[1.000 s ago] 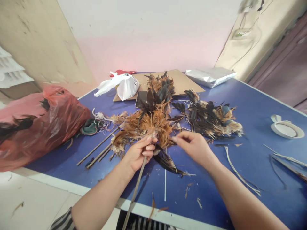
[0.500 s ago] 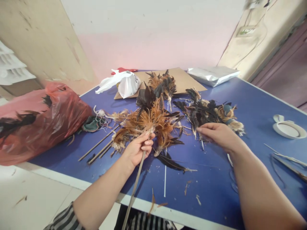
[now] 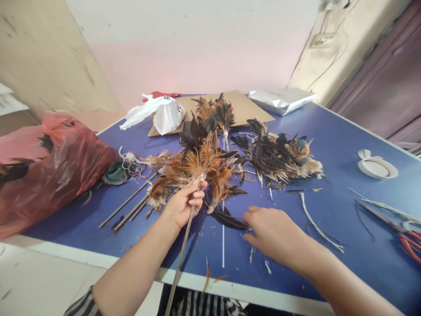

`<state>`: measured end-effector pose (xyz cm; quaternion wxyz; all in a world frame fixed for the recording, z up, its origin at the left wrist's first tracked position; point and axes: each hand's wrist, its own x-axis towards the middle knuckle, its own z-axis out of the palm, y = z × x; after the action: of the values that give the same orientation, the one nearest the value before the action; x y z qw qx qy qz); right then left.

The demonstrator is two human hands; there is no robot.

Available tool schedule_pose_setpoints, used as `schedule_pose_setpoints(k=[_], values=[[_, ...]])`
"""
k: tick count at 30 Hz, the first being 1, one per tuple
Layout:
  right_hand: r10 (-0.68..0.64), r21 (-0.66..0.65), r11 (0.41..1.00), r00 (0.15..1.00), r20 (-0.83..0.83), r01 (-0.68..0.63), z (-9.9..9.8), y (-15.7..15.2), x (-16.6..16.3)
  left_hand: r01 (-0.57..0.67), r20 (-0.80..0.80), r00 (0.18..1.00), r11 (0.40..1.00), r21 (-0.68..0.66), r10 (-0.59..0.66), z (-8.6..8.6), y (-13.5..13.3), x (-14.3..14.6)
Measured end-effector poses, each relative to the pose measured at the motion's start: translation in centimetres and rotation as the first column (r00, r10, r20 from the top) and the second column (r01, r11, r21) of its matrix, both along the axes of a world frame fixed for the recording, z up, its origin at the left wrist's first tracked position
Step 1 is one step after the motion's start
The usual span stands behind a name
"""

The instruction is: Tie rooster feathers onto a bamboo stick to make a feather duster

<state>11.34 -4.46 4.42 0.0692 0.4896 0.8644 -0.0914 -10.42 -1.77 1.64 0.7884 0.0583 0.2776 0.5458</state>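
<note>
My left hand (image 3: 188, 199) is wrapped around the wooden stick of a feather duster (image 3: 182, 252), just below its feathered head. Brown-orange feathers (image 3: 199, 160) fan out from the top of the stick, with darker ones behind. To the right, my right hand (image 3: 271, 230) is low over the table, thumb and forefinger closing around the quill end of a long black feather (image 3: 226, 218). The fingers hide that quill, so the exact contact is partly covered.
Black and tan feathers (image 3: 276, 158) lie in a heap right of centre. A red plastic bag (image 3: 72, 162) stands left, near loose sticks (image 3: 128, 199). Red-handled scissors (image 3: 391, 224), pale strings (image 3: 315, 226) and a tape roll (image 3: 376, 166) are on the right. Cardboard (image 3: 250, 109) lies behind.
My right hand has moved from the dark feather heap down and toward me, to the single black feather. My left hand keeps its hold on the duster stick. The view has shifted slightly right.
</note>
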Motion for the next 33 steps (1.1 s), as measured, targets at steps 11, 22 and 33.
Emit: schedule_pose_setpoints(k=[11,22,33], values=[[-0.071,-0.369,0.929,0.975,-0.212,-0.012,0.5,-2.6,7.7,-0.057,-0.178,0.983,0.998,-0.013,0.054,-1.3,0.4,0.5],[-0.54,0.021,0.763,0.655,-0.529,0.646,1.6,13.8,9.7,-0.006,-0.041,0.999,0.999,-0.044,0.004,-0.6,0.6,-0.2],[-0.188,-0.024,0.981,0.928,-0.32,0.19,-1.1,6.3,-3.0,-0.011,-0.025,1.0,1.0,-0.014,0.011,-0.5,0.6,-0.1]])
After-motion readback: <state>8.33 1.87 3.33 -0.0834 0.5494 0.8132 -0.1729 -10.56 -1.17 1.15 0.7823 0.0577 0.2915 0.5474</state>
